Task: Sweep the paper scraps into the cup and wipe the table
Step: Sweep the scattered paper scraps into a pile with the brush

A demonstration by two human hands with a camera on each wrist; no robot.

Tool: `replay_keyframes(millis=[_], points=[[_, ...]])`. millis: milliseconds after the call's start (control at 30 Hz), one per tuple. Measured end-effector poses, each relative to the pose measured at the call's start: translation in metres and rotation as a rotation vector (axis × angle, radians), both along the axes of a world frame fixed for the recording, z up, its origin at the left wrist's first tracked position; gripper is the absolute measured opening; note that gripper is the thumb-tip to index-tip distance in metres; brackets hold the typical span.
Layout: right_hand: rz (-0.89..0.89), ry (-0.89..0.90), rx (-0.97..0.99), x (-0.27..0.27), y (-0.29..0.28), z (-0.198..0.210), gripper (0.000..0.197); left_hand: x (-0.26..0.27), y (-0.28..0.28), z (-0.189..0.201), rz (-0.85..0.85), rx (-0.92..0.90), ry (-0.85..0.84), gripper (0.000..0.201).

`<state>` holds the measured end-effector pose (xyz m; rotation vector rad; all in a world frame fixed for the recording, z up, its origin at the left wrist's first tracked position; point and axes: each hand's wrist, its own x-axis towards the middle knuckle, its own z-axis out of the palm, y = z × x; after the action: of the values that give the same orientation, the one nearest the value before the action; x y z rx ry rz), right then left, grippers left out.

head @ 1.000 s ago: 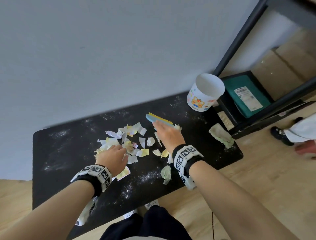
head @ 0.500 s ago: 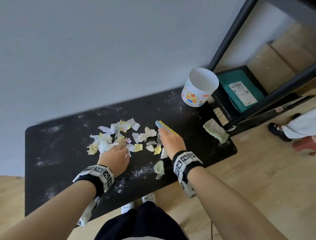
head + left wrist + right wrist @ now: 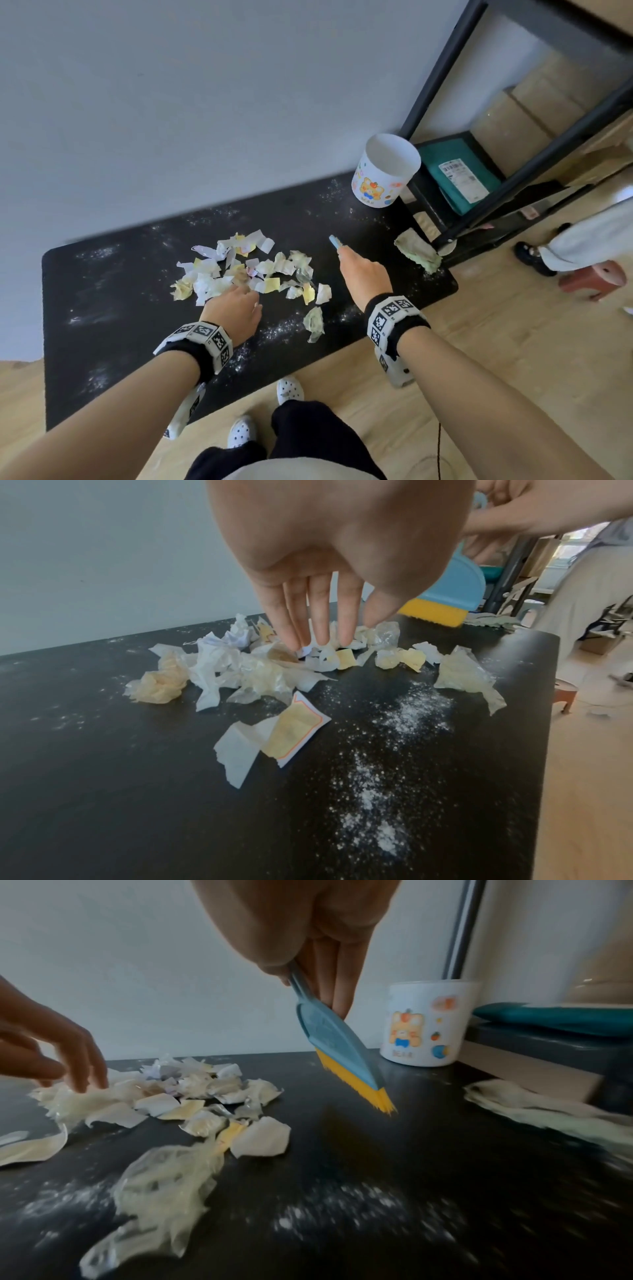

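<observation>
The paper scraps [image 3: 250, 270] lie in a loose heap on the black table [image 3: 102, 308], white, yellow and translucent pieces mixed. Compared with half a second ago, the small brush [image 3: 342, 1053] has left the heap: then its bristles sat at the heap's right edge under the right hand [image 3: 364, 275], now hand and brush are off to the heap's right, with bare table between the bristles and the nearest scraps. The right hand grips the brush by its blue handle, fingers curled round it, yellow bristles pointing down, just above or barely at the table surface. One crumpled translucent scrap [image 3: 314, 322] lies apart, on the near side of the heap, between the two wrists.

The left hand [image 3: 234, 313] has stayed at the heap's near left edge; its fingers [image 3: 320, 615] are straight and held close together, the tips pointing down onto the scraps, holding nothing.

The white cup [image 3: 385, 171], printed with a cartoon bear, stands upright beyond the right hand at the far right end of the table, well apart from the heap. A crumpled pale green cloth [image 3: 416, 253] lies to the right of the right hand near the table's right edge. White powder [image 3: 404, 718] is sprinkled over the table, thickest near the left hand's wrist side. A black metal shelf [image 3: 513, 164] stands beyond the cloth.
</observation>
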<state>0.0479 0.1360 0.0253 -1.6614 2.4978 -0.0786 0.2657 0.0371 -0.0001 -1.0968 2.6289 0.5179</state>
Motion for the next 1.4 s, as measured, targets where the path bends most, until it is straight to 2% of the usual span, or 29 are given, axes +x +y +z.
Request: replay_keyframes(millis=[233, 567, 767, 1033, 1233, 1400], points=[[-0.126, -0.010, 0.090, 0.032, 0.032, -0.009, 0.030, 0.020, 0.017, -0.004, -0.094, 0.006, -0.004, 0.031], [-0.056, -0.097, 0.039, 0.094, -0.015, -0.002, 0.023, 0.069, 0.024, -0.007, -0.062, -0.003, -0.070, 0.033], [-0.203, -0.088, -0.055, 0.084, 0.001, 0.015, 0.025, 0.089, 0.026, -0.011, -0.089, -0.013, -0.096, 0.034], [-0.403, -0.115, 0.049, 0.107, 0.053, 0.007, 0.025, 0.088, 0.035, -0.014, -0.176, -0.008, -0.030, 0.034], [-0.381, -0.239, 0.035, 0.147, 0.032, 0.005, 0.026, 0.104, 0.042, -0.018, -0.152, 0.008, -0.008, 0.033], [-0.300, -0.322, -0.012, 0.157, 0.004, 0.003, 0.019, 0.123, 0.035, -0.019, -0.105, 0.003, -0.036, 0.031]])
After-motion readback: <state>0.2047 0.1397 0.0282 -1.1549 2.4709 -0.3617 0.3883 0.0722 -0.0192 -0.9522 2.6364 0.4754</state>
